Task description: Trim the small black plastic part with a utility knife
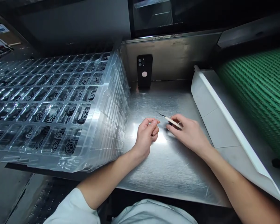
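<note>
"Two hands over the worktop [154, 171]: what is each of yours doing?"

"My right hand [189, 132] grips a slim tool [174, 122] by its pale handle, the thin dark tip angled forward and to the left. A dark patch [170, 123] shows by my fingers, just under the handle, but I can't tell what it is. My left hand [146, 135] is closed, thumb against the curled forefinger. Whether something small is pinched in there, I can't tell."

"And where is the tip exactly?"

"Above the metal surface, near my left fingertips yet apart from them."

"Which step would you call this?"

"Close handwork with the tool, I'd say, with the tip touching nothing. The clear trays [107, 124] stacked on my left, with dark parts [70, 147] in their compartments, seem outside this step; neither hand is on them."

"What does the next move call for?"

"Care, I judge: a steady left hand, a light hold on the handle, the tip guided slowly, since it sits so near my own fingers. I should also mind the white trough [207, 99] by my right forearm."

"The phone [144, 70]?"

"Upright at the back panel [177, 59], well apart from both hands."
</note>
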